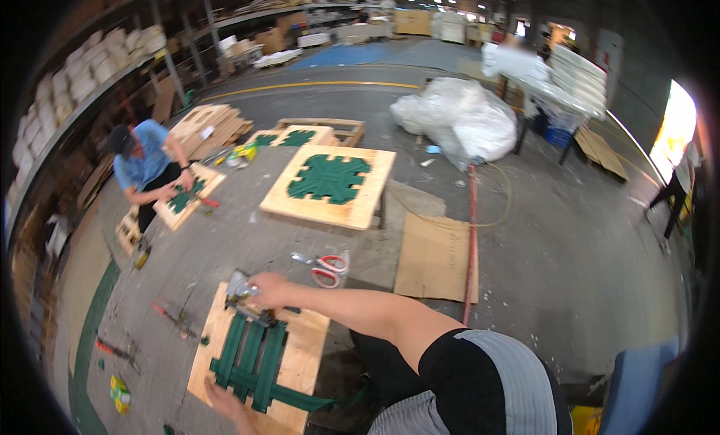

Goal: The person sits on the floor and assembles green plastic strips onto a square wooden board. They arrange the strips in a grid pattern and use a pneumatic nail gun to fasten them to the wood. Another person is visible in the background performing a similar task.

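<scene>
A light wooden board (306,345) with a cut-out lies flat in front of me, dark green webbing straps (246,352) crossing its opening. My right hand (271,291) is closed round a grey and black tool (241,286) that looks like a staple gun. Its nose is over the straps' far ends, at the far edge of the opening. My left hand (227,405) lies at the board's near left edge, close to a strap end, with fingers stretched out. One long strap tail (300,397) runs off the board to the right.
Red-handled scissors (328,270) lie beyond the board. Other tools (174,320) and a yellow-green box (119,394) are at left. Farther off sits a finished-looking board (328,181) with green fabric. A co-worker (142,165) handles another board at left. A red hose (472,240) crosses cardboard (431,259).
</scene>
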`<act>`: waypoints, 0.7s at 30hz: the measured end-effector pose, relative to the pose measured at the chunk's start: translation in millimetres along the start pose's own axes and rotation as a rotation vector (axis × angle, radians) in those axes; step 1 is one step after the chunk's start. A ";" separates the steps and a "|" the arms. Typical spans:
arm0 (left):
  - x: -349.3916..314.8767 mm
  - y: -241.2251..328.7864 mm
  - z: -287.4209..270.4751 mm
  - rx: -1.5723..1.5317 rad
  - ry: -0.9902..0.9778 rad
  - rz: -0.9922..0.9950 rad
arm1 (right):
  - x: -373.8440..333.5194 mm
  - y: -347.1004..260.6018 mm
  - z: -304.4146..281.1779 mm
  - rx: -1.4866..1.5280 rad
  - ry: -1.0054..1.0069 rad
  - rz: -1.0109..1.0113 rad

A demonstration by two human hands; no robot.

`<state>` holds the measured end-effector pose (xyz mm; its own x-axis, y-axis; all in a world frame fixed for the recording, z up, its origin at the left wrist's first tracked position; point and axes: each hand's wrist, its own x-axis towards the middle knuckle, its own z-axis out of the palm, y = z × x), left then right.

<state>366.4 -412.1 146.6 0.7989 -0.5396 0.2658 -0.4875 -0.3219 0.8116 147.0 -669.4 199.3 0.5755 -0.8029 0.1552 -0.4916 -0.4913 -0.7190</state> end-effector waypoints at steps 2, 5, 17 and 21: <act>-10.6 -8.0 -39.1 -0.034 0.061 -0.012 | -24.2 -18.8 -15.8 0.139 -0.063 -0.050; -93.6 15.8 -73.1 -0.316 -0.011 -0.160 | -82.8 6.3 -49.2 0.306 -0.016 -0.053; -255.4 17.2 11.5 -0.700 -0.475 -0.504 | -202.0 42.6 -42.4 0.783 -0.102 0.336; -234.2 -1.4 12.3 -0.683 -0.462 -0.562 | -199.2 6.6 -21.2 0.788 -0.259 0.313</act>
<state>175.7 -294.9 76.8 0.5650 -0.7425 -0.3597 0.3426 -0.1855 0.9210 15.3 -519.8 178.0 0.6672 -0.7126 -0.2168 -0.1133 0.1906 -0.9751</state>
